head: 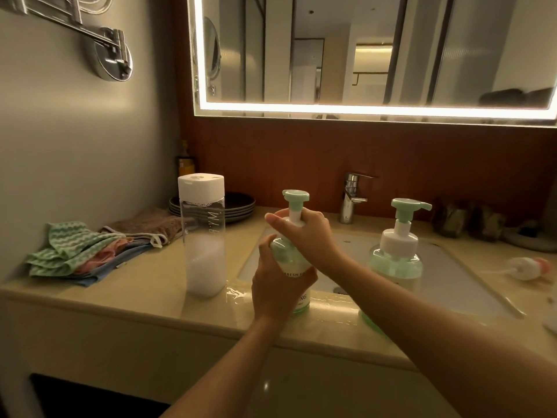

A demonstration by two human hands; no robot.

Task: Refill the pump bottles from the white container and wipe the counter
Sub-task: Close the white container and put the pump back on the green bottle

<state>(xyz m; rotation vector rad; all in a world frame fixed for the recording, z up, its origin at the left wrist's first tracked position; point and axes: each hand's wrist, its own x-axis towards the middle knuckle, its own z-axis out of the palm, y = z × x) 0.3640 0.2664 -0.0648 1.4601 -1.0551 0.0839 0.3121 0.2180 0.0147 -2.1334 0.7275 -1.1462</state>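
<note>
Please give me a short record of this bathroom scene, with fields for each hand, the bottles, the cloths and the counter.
left hand: wraps the body of the held pump bottle
right hand: grip around that bottle's white collar, below the pump head
second pump bottle: stands alone at the sink's front edge, pump on
white container: upright on the counter, cap on, partly full
cloths: piled at the left, untouched
counter: wet patch near the held bottle
loose pump: lying at the right

both hands [281,285] on pump bottle [294,263]
</note>
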